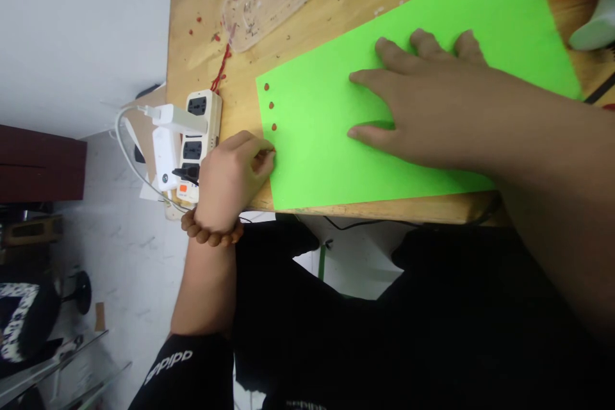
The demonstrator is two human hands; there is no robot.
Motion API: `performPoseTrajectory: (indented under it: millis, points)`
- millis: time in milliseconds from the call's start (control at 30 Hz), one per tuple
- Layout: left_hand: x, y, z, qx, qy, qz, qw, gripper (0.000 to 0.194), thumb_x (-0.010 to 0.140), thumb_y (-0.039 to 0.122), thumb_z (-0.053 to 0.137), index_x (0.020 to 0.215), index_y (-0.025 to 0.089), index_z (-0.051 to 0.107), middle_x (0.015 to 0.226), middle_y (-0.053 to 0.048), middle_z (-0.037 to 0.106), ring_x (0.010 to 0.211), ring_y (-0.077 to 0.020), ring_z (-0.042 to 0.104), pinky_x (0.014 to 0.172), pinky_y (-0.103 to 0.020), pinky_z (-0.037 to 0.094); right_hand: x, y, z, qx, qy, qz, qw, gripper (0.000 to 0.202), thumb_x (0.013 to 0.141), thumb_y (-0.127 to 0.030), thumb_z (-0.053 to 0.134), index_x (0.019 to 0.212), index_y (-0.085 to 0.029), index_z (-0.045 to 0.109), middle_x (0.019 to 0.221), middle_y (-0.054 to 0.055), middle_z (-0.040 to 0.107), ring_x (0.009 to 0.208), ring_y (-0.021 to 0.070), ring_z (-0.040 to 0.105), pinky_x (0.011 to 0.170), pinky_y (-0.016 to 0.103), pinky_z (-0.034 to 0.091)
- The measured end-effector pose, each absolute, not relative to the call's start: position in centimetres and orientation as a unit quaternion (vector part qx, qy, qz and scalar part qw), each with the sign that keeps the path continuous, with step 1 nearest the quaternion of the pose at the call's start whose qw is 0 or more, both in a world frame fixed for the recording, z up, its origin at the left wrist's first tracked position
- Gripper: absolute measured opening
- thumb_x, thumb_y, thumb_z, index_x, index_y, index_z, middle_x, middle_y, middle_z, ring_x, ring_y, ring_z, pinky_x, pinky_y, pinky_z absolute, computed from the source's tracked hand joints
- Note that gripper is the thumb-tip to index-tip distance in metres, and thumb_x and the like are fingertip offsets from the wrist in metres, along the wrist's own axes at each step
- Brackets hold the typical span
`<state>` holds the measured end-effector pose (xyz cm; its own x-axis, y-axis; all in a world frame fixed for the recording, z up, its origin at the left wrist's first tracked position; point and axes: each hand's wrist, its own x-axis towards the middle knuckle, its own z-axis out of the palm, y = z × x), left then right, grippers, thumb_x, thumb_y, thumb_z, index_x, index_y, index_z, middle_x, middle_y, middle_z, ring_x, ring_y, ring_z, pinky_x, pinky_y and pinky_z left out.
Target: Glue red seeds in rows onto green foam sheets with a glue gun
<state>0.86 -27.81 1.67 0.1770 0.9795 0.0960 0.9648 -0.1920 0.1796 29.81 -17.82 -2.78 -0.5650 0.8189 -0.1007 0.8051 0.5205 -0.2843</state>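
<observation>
At left we see a white power strip (193,150) on the wooden table (243,90), beside the left hand (235,170), its thumb and forefinger pinched together on a red bit (273,150) at the green paper (321,134)'s left edge. Just beyond, three small red dots (271,105) line the sheet; farther off we spot a clear tray (269,3). At right, the right hand (420,102) spreads its fingers wide, palm down, only paper beneath.

Diffuse light, soft shadows, slight blur
</observation>
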Motion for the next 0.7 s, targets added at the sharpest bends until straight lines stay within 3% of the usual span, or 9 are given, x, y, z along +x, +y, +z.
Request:
performPoseTrajectory:
  millis: [300, 700]
  points:
    - [0.72, -27.71, 1.70, 0.766, 0.634, 0.094, 0.047, 0.015, 0.095, 0.013, 0.064, 0.096, 0.023, 0.076, 0.092, -0.005, 0.075, 0.084, -0.0218, 0.070, 0.076, -0.037, 0.056, 29.63, -17.85, -2.47, -0.466, -0.870, 0.159, 0.010, 0.092, 0.101, -0.072, 0.044, 0.174, -0.017, 0.046, 0.188, 0.023, 0.024, 0.169, 0.0595, 0.024, 0.127, 0.090, 0.024]
    - [0.37, -27.68, 1.74, 0.765, 0.630, 0.119, 0.055, 0.009, 0.095, 0.018, 0.066, 0.094, 0.023, 0.074, 0.093, -0.005, 0.075, 0.081, -0.0207, 0.070, 0.073, -0.037, 0.058, 29.69, -17.81, -2.56, -0.464, -0.872, 0.155, 0.021, 0.090, 0.100, -0.071, 0.044, 0.173, -0.018, 0.048, 0.187, 0.024, 0.026, 0.168, 0.0604, 0.026, 0.127, 0.090, 0.025]
